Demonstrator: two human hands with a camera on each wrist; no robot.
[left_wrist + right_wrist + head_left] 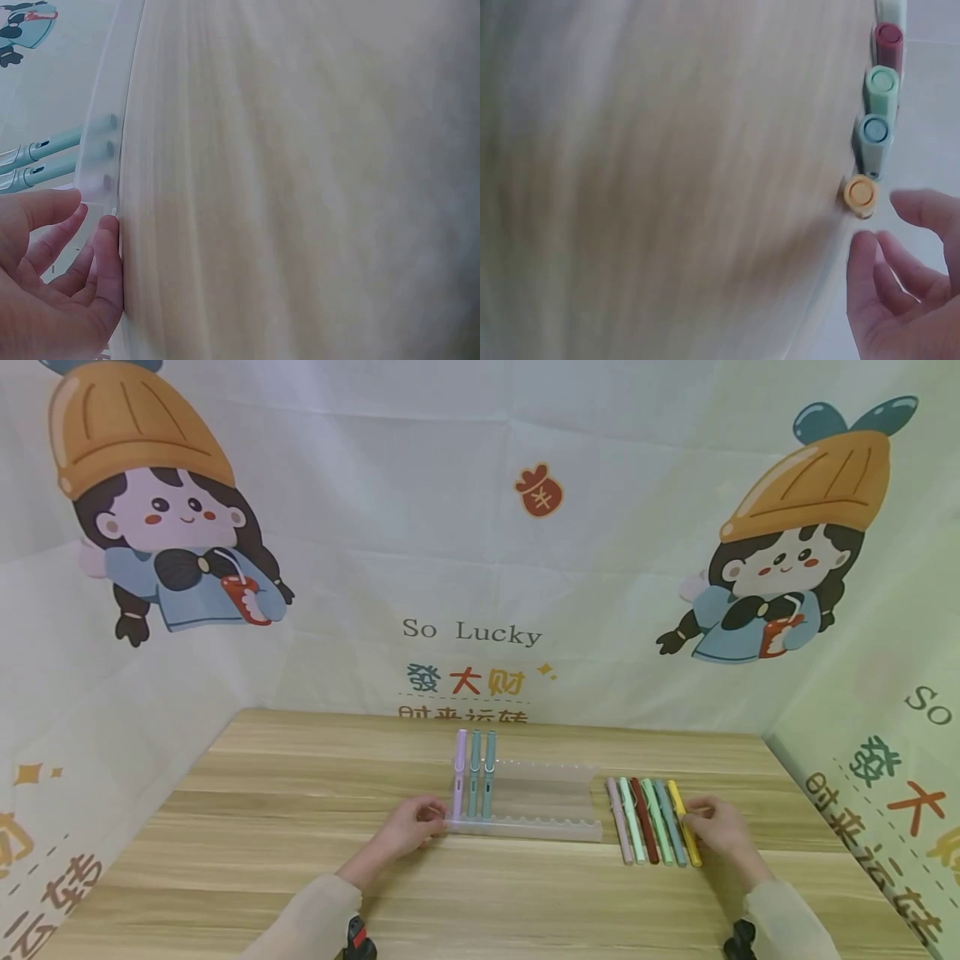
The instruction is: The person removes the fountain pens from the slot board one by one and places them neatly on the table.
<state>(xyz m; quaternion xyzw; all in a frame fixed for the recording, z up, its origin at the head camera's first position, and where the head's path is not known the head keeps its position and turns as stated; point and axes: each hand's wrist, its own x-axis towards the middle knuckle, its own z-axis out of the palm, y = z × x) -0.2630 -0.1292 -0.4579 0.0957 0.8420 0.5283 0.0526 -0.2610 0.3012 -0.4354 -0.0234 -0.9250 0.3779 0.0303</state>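
Hand, left (415, 825): fingers bent, tips at the nearest corner of the clear rack (540, 832); firmness of hold cannot be told. Hand, right (716, 828): thumb and fingers parted beside the yellow pen (861, 195), not gripping. Between the hands: five further pens (649, 827) on the table (525, 902); in the rack, one lilac pen (460, 772), two teal pens (476, 781).

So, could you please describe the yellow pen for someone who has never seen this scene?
On the wooden table, find the translucent pen rack. Right of it, six pens lie in a row. The yellow pen is rightmost, the only yellow one.
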